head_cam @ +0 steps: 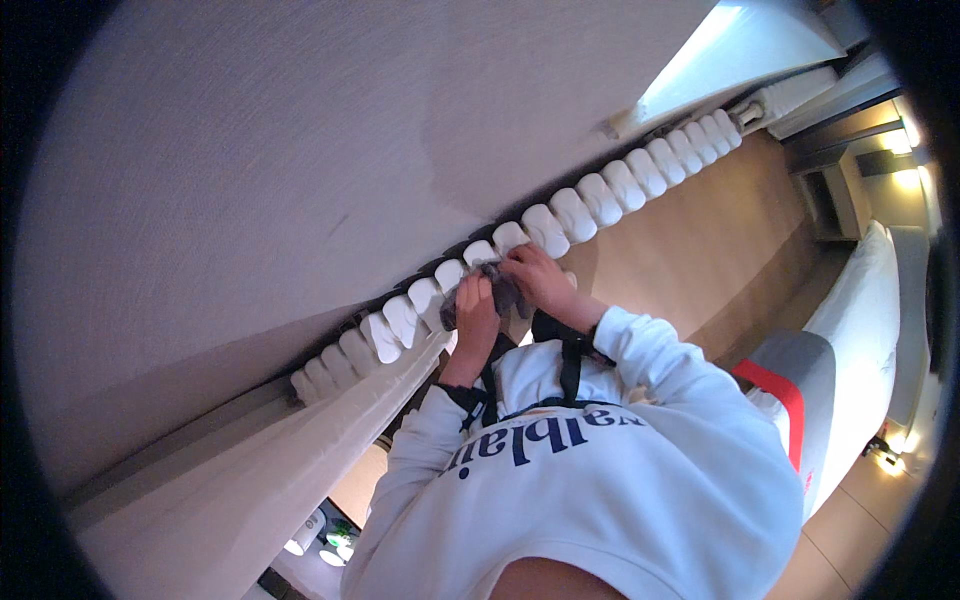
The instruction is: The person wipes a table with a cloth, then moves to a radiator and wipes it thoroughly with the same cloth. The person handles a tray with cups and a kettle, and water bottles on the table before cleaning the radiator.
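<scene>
A dark grey cloth [507,294] is bunched between my two hands at a white sectional radiator [576,214]. My left hand [475,306] has its fingers curled over the cloth's left part, close to the radiator's front. On the other side, my right hand [541,279] grips the cloth's upper edge, with its fingertips near the rounded top of one section. Part of the cloth is hidden behind my fingers. The radiator runs diagonally along the wall, and my hands are at about its middle.
A pale textured wall [262,172] rises behind the radiator. A whitish curtain [300,457] hangs at the lower left. To the right are brown flooring [675,247], a bed with white bedding [862,315] and a small cabinet [844,195]. A pipe valve [748,114] sits at the radiator's far end.
</scene>
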Demonstrator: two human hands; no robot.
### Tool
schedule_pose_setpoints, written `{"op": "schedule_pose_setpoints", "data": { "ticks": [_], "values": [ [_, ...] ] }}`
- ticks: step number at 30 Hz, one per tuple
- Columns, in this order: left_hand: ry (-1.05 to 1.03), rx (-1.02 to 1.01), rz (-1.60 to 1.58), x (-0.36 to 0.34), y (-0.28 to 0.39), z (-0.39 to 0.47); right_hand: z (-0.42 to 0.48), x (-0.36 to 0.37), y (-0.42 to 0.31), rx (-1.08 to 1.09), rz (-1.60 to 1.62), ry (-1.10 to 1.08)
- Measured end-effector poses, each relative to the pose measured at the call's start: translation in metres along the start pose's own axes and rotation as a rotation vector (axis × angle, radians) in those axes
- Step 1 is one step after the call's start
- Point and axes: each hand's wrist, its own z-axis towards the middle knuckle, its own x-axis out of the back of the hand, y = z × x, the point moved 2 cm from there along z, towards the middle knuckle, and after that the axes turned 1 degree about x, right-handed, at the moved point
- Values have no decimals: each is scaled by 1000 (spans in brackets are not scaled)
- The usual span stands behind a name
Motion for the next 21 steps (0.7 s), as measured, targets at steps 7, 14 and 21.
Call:
{"op": "schedule_pose_setpoints", "data": {
  "ticks": [7,14,21],
  "values": [
    [10,131,31,21,0,62,54,-10,20,-11,-141,99],
    [92,-97,74,-10,28,15,-2,20,15,-73,33,-43],
    [-35,54,104,-3,22,89,53,24,42,-81,-53,124]
  ]
}}
